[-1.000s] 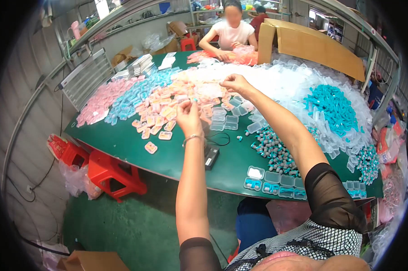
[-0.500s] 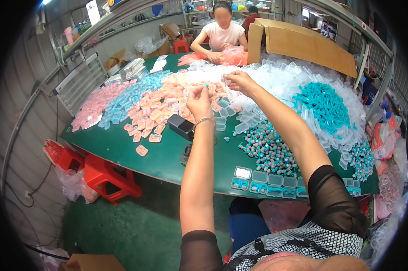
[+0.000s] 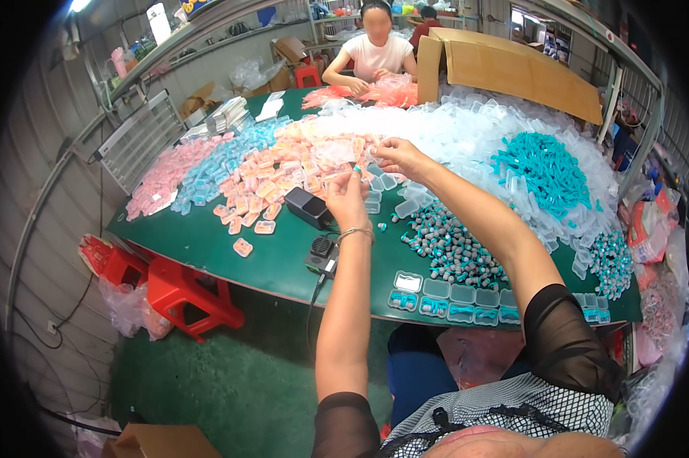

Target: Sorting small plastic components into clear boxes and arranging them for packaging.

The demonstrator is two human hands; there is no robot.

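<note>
Both hands point(image 3: 375, 179) have risen, pinching perhaps one teal piece point(image 3: 357, 169).

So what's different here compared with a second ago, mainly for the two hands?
Both hands have lifted off the pile of peach cases and drawn together above the table. The left hand now pinches a small teal piece at its fingers, with the right hand close beside it. The black box, the filled clear cases at the near edge and the person seated opposite look unchanged.
</note>
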